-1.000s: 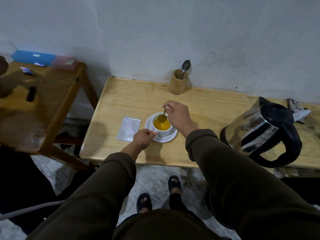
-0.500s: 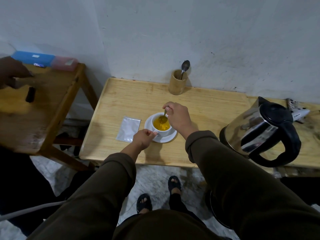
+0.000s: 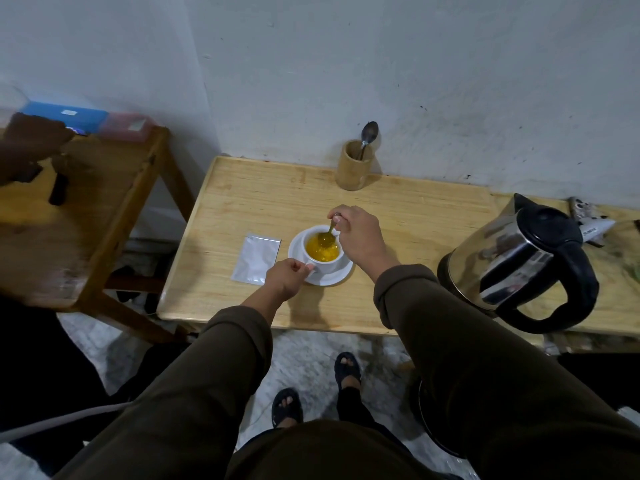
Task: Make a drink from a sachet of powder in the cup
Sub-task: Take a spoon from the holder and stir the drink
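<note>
A white cup (image 3: 323,265) full of orange-yellow drink stands on a white saucer (image 3: 334,277) in the middle of the light wooden table (image 3: 415,220). My left hand (image 3: 286,278) pinches the cup's handle at its near left side. My right hand (image 3: 356,233) holds a spoon (image 3: 328,235) whose bowl dips into the drink at the cup's far side. A silver sachet (image 3: 257,259) lies flat on the table just left of the saucer.
A steel kettle with a black handle (image 3: 523,265) stands at the table's right. A bamboo holder with another spoon (image 3: 355,164) is at the back by the wall. On the darker side table (image 3: 86,209) at left, another person's hand (image 3: 27,147) moves.
The spoon has shifted slightly inside the cup with my right hand. The other person's hand at the left table has moved further into view.
</note>
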